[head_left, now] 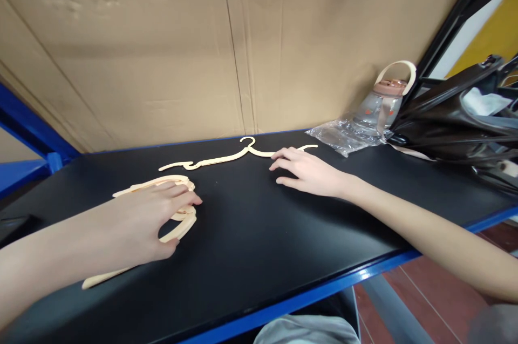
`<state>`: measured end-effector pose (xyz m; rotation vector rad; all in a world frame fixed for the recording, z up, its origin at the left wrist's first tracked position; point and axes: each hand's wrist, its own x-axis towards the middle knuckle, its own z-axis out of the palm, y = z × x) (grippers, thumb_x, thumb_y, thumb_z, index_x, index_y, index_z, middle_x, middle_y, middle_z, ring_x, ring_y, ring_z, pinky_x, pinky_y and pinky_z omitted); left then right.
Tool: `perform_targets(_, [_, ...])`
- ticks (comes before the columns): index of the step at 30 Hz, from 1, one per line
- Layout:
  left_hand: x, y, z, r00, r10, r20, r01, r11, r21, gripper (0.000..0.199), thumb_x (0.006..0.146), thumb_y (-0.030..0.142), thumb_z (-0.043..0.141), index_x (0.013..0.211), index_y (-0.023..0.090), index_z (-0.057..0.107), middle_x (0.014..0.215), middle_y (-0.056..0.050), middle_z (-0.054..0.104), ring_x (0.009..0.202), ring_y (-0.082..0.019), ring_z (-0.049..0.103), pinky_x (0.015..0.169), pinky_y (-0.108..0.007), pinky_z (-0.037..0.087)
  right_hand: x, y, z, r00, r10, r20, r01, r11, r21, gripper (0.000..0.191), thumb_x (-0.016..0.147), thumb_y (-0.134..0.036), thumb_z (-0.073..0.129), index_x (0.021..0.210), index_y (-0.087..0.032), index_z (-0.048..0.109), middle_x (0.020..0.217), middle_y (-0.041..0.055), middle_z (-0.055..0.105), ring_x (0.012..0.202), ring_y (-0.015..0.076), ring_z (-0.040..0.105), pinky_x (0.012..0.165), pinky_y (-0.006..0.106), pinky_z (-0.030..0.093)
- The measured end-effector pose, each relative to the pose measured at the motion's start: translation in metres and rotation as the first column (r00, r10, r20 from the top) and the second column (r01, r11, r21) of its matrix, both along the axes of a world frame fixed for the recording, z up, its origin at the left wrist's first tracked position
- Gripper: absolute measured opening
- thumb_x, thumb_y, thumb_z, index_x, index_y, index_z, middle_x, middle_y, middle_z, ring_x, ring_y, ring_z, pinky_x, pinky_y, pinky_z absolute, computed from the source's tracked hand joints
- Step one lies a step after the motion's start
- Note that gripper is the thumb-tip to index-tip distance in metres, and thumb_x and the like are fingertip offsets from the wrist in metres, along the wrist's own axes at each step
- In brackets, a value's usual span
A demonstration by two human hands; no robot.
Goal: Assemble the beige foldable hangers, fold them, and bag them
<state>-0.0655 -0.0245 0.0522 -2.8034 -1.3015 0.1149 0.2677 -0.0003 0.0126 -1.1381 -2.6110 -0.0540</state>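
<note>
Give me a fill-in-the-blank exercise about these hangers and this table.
1. The left hand is over several cream-coloured ____.
2. As pictured, the right hand is at the ____ half of the lone hanger.
3. The tabletop is ____ in colour.
4. The panel behind the tabletop is brown ____.

Missing words: hangers; right; black; cardboard.

Flat black surface (243,225) with blue edging (364,275), bearing a cream plastic hanger (220,161) (rear) and a pile of similar hangers (186,225) (left). Right: crinkled clear plastic wrapping (342,139), transparent pink-lidded bottle (370,109), glossy dark-brown bag (437,122).
</note>
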Motion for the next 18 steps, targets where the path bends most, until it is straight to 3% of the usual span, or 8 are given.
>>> perform_targets(5, [-0.010, 0.007, -0.003, 0.994, 0.013, -0.107, -0.016, 1.000, -0.023, 0.066, 0.064, 0.014, 0.052, 0.129, 0.029, 0.058, 0.138, 0.000, 0.052, 0.132, -0.025, 0.043, 0.110, -0.039, 0.036, 0.013, 0.011, -0.005, 0.990, -0.128, 0.058, 0.128, 0.992, -0.003, 0.039, 0.094, -0.037, 0.051, 0.123, -0.012, 0.059, 0.135, 0.0189, 0.051, 0.127, 0.0315, 0.048, 0.104, 0.050, 0.040])
perform_targets(13, [-0.025, 0.016, 0.000, 0.955, 0.174, -0.241, -0.209, 0.970, -0.127, 0.082, 0.062, 0.028, 0.058, 0.143, 0.026, 0.044, 0.154, 0.001, 0.034, 0.143, -0.030, 0.027, 0.116, -0.046, 0.027, 0.014, 0.008, 0.000, 0.976, -0.174, 0.134, 0.179, 0.984, -0.025, 0.040, 0.095, -0.038, 0.050, 0.120, -0.010, 0.062, 0.128, 0.0157, 0.057, 0.112, 0.0285, 0.059, 0.099, 0.044, 0.045])
perform_targets(18, [-0.034, 0.019, -0.004, 0.939, 0.207, -0.274, -0.257, 0.953, -0.161, 0.076, 0.059, 0.030, 0.059, 0.135, 0.029, 0.054, 0.154, 0.000, 0.034, 0.143, -0.029, 0.026, 0.116, -0.044, 0.028, 0.013, 0.006, 0.000, 0.971, -0.180, 0.160, 0.186, 0.982, -0.025, 0.039, 0.095, -0.036, 0.049, 0.121, -0.010, 0.060, 0.128, 0.0164, 0.057, 0.112, 0.0289, 0.059, 0.099, 0.044, 0.045])
